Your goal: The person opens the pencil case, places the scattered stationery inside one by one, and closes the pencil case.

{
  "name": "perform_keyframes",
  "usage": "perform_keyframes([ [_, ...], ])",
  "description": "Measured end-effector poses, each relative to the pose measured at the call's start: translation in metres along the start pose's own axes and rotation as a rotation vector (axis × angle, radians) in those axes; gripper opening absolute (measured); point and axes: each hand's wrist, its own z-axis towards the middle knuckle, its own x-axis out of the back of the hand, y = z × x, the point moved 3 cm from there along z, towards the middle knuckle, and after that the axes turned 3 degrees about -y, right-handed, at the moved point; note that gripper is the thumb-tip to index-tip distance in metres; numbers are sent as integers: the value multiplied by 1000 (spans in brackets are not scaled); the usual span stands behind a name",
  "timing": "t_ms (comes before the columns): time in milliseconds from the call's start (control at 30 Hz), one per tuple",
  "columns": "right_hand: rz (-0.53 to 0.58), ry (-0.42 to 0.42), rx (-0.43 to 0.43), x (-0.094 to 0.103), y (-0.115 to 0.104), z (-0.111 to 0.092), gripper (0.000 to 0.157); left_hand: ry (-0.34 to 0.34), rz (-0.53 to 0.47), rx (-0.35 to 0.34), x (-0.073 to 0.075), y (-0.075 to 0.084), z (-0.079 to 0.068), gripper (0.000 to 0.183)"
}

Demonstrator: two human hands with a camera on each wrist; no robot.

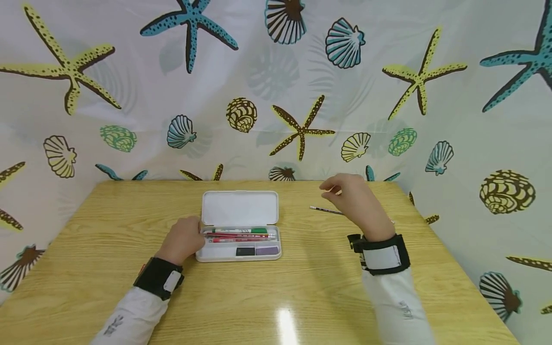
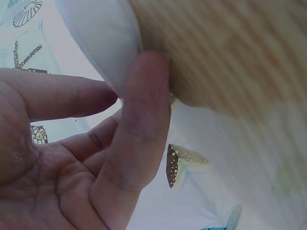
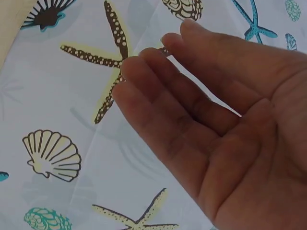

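Pencil case: white, rectangular, on the worktop between the two hands; its hinged base lies nearer the person, tray upward.
Case lid: folded back to the far side, leaving both compartments exposed, presumably for free access.
Rear compartment: one white marker with a green cap, above red pencils; exact count cannot be told. All lie lengthwise, probably because the long slot suits them that way.
Front compartment: one black block and one purple-grey block, end to end in the right part; perhaps erasers, material uncertain.
Left hand: at the left edge of the case; thumb and fingers pinch the white plastic, as the left wrist view shows. The hold seems meant to steady the case.
Right hand: raised above the worktop, right of the case; fingers loosely bent, thumb apart from them, nothing held.
Dark pencil: on the worktop, right of the case and well apart from it, pale end toward the lid; the other end is hidden behind the right hand. Its place seems within easy reach of that hand.
Wrist straps: black, one per arm, over white sleeves, presumably securing the wrist cameras.
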Motion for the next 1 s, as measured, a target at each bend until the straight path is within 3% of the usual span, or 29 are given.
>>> perform_keyframes([
  [367,-42,74,-118,31,37,-17,22,-7,-2,14,-3,-3,4,3],
  [1000,-46,-13,-394,38,124,-33,30,-17,8,17,-1,-2,2,4],
])
